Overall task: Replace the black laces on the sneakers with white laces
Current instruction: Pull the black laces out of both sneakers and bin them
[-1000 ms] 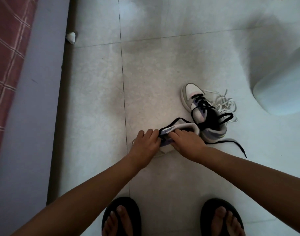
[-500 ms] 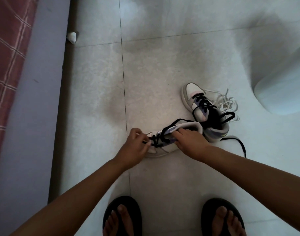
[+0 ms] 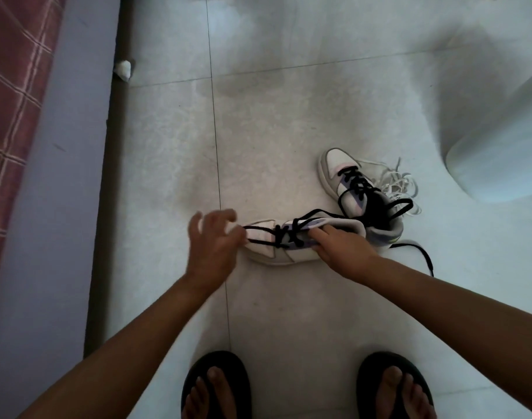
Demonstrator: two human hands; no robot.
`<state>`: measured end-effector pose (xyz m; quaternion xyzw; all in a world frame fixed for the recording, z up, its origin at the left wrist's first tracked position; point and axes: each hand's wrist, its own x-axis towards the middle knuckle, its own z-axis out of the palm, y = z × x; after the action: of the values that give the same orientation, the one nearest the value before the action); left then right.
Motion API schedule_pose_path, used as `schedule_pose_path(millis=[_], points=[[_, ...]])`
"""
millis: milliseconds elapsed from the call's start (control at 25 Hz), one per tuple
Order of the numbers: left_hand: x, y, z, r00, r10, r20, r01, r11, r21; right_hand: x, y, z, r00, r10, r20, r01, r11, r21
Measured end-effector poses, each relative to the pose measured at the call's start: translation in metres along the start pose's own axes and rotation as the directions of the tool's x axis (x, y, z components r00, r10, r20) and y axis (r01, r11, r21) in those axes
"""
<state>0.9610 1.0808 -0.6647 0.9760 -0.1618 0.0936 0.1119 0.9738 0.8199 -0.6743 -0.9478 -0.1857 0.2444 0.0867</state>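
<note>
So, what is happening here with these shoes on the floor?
A person is bending over two sneakers on the tiled floor and unlacing one. The right hand holds the near sneaker at its collar, while the left hand pinches a loop of the black lace at the toe end. The second sneaker stands behind, black-laced too. A loose pile of white laces lies beside it, not yet used.

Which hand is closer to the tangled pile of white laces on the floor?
Right. The right hand grips the nearer white sneaker at its collar, toward the tangled pile of white laces. The left hand pulls the black lace at the toe, farther away.
</note>
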Motion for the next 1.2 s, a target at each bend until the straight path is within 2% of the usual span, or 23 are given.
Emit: schedule_pose_path(millis=[80, 160, 240, 360, 440, 520, 560, 680, 760, 880, 960, 1200], points=[[0.002, -0.024, -0.007, 0.983, -0.182, 0.021, 0.183, 0.98, -0.08, 0.002, -0.002, -0.002, 1.0, -0.001, 0.003, 0.001, 0.999, 0.037], [0.006, -0.03, -0.006, 0.974, -0.223, 0.044, 0.227, 0.967, -0.116, 0.005, -0.006, -0.003, 0.999, -0.003, 0.037, 0.002, 0.999, 0.036], [0.011, -0.018, 0.002, 0.991, -0.13, 0.013, 0.13, 0.987, -0.093, 0.009, -0.01, -0.003, 0.998, 0.017, 0.059, -0.018, 1.0, 0.013], [0.016, 0.019, 0.016, 0.989, 0.141, -0.033, -0.143, 0.988, -0.055, 0.01, -0.013, -0.003, 0.998, 0.033, 0.054, -0.033, 0.999, 0.0], [0.017, 0.042, 0.024, 0.941, 0.337, -0.004, -0.337, 0.941, -0.004, 0.009, -0.013, -0.003, 0.998, 0.033, 0.045, -0.033, 0.999, -0.012], [0.02, 0.057, 0.025, 0.889, 0.449, 0.085, -0.456, 0.885, 0.098, 0.009, -0.014, -0.002, 0.999, 0.034, 0.041, -0.033, 0.999, -0.018], [0.024, 0.059, 0.024, 0.873, 0.473, 0.122, -0.487, 0.861, 0.148, 0.009, -0.014, -0.002, 0.999, 0.033, 0.04, -0.032, 0.999, -0.018], [0.033, 0.046, 0.017, 0.891, 0.422, 0.168, -0.452, 0.859, 0.241, 0.01, -0.011, -0.001, 0.998, 0.029, 0.046, -0.029, 1.0, -0.007], [0.029, 0.038, 0.015, 0.895, 0.416, 0.161, -0.444, 0.867, 0.226, 0.011, -0.008, -0.001, 0.998, 0.045, 0.044, -0.045, 0.999, -0.004], [0.024, 0.046, 0.018, 0.866, 0.465, 0.186, -0.494, 0.852, 0.173, 0.01, -0.01, 0.001, 0.998, 0.062, 0.03, -0.062, 0.998, 0.008], [0.025, 0.057, 0.023, 0.847, 0.482, 0.224, -0.524, 0.828, 0.199, 0.01, -0.012, 0.003, 0.998, 0.063, 0.021, -0.063, 0.998, 0.005], [0.026, 0.063, 0.015, 0.843, 0.419, 0.337, -0.509, 0.823, 0.25, 0.008, -0.008, 0.003, 0.999, 0.042, 0.02, -0.042, 0.999, 0.01]])
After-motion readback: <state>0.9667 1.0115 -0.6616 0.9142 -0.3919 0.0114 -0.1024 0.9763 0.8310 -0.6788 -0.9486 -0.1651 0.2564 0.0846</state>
